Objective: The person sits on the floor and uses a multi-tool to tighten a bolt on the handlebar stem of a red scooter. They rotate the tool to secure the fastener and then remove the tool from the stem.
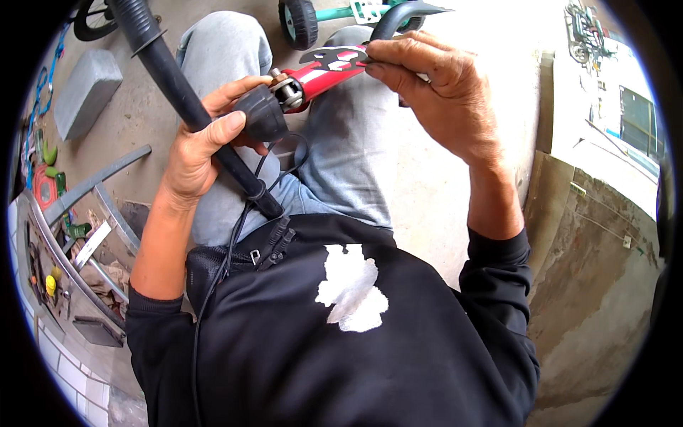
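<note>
My left hand is closed around a black handlebar that slants over my left thigh, a ridged grip at its upper end. The thumb lies against a black cup-shaped cover beside the bar. A metal clamp fitting with a bolt sits between this cover and a red tube. The tube bears a black and white decal. My right hand pinches at the tube's far end, by the decal's edge; what lies between the fingertips is hidden. Behind those fingers a black curved piece sticks out.
Thin black cables hang from the handlebar across my lap. A grey block stands on the floor at left, above a curved metal frame and scattered tools. Ahead is a teal wheeled frame. A stained wall rises at right.
</note>
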`<state>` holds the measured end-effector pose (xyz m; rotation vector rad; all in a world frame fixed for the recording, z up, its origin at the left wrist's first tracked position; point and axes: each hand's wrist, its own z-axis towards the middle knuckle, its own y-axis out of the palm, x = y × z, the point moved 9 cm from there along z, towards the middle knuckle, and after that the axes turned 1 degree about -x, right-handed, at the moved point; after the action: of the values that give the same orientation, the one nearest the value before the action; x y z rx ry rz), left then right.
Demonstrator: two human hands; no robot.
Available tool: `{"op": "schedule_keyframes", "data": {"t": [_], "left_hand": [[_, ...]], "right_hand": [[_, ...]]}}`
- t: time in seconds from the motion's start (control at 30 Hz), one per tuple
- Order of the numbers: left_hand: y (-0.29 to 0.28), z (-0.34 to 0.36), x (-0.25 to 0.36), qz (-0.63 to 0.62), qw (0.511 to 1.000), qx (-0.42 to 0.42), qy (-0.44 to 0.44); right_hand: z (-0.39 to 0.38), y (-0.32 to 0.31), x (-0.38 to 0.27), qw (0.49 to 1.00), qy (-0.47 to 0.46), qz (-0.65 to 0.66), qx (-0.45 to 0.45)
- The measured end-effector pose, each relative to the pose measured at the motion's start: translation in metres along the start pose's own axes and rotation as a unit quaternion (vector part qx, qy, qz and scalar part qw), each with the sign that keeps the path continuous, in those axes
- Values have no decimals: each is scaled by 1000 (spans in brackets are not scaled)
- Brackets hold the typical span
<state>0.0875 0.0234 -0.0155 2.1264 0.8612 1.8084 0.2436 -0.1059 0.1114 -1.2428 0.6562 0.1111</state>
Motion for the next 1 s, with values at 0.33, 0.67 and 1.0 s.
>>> {"op": "schedule_keyframes", "data": {"t": [0.33,0.67,1.0], "left_hand": [[-1,-1,2,7,999,-12,30],[-4,-1,-1,-8,999,-12,39],[-6,-2,-3,1,999,-10,41]], "right_hand": [[37,-3,-46,979,-158,-96,-85],[48,4,-66,951,-231,-122,-166],[48,9,-85,921,-219,-210,-243]]}}
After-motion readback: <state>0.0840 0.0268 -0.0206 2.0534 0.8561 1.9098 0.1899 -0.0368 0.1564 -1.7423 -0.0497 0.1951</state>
